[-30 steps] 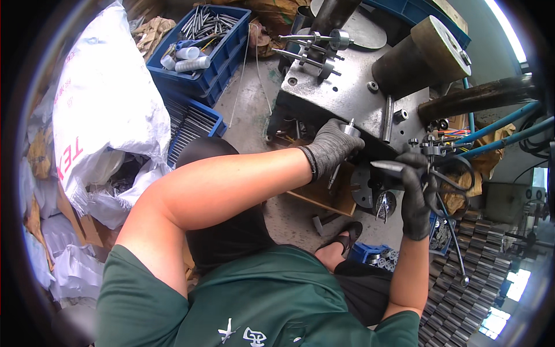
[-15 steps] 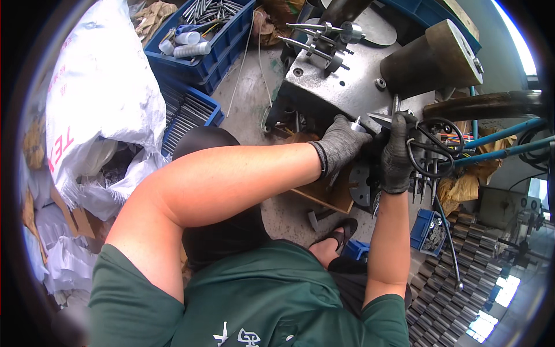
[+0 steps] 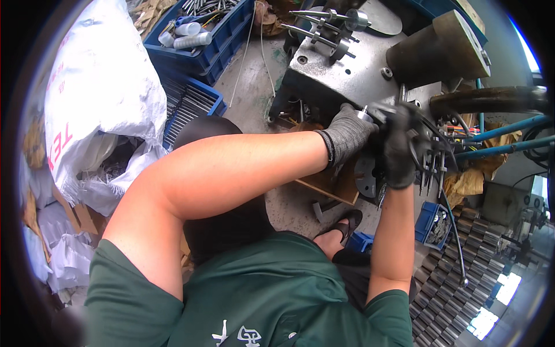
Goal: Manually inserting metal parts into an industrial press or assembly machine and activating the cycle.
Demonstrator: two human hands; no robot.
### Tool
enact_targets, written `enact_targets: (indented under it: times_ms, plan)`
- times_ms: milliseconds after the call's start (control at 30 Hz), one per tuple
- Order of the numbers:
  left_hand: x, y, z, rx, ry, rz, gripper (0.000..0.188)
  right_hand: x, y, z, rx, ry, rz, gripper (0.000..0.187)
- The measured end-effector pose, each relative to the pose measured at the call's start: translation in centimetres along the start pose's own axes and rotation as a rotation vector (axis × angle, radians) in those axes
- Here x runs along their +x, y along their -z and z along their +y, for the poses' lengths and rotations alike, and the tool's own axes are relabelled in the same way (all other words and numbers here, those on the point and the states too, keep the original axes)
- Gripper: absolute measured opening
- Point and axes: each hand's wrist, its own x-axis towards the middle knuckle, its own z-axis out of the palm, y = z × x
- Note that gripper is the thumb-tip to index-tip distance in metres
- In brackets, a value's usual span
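My left hand [image 3: 350, 136], in a grey knit glove, is closed round a small shiny metal shaft [image 3: 364, 113] whose thin end sticks up past the fingers. Beside it, my right hand [image 3: 400, 153] in a darker glove is smeared by motion, so its fingers cannot be read. A grey, flat metal piece, also blurred, shows between the two hands. Loops of black cable [image 3: 425, 130] hang right by the right hand. Both hands are at the front edge of a heavy steel machine block [image 3: 341, 78].
On the block lie several stepped metal shafts [image 3: 324, 34], with a thick dark cylinder [image 3: 439, 49] to their right. Far left stand blue crates [image 3: 211, 66] of metal parts and a white woven sack [image 3: 104, 87]. A wooden tray [image 3: 332, 191] sits below my hands; a small blue bin [image 3: 425, 222] is lower right.
My right hand, sharp before beside a pointed metal blade, is now blurred and tilted, and the blade is smeared. The left hand still grips the shaft. The view has shifted slightly.
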Motion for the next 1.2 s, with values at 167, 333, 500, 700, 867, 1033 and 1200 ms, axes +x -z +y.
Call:
enact_targets:
  times_ms: [167,333,500,700,867,1033,1200]
  plan:
    - [0.2,0.1,-0.2,0.133,-0.097,0.075,0.083,0.1,-0.2,1.1,0.230,-0.015,0.054,0.015]
    - [0.5,0.1,-0.1,-0.113,0.001,-0.083,0.088,0.3,0.3,0.7,-0.251,0.151,-0.030,0.015]
    - [0.1,0.2,0.2,0.033,-0.009,-0.016,0.081,-0.4,0.4,0.0,-0.081,0.023,-0.039,0.016]
    - [1.2,-0.1,-0.1,0.064,0.051,-0.005,0.083,-0.3,0.0,0.4,-0.140,0.077,-0.005,0.017]
    - [2.2,0.0,-1.4,0.032,-0.044,-0.020,0.089,-0.8,0.0,0.4,0.209,-0.049,0.084,0.015]
    - [1.8,0.1,-0.7,-0.041,-0.061,-0.015,0.086,-1.0,-0.2,0.3,-0.120,0.106,-0.073,0.015]
    - [1.0,0.2,-0.1,0.018,-0.028,-0.001,0.081,-1.4,0.0,0.7,0.133,-0.040,0.026,0.015]
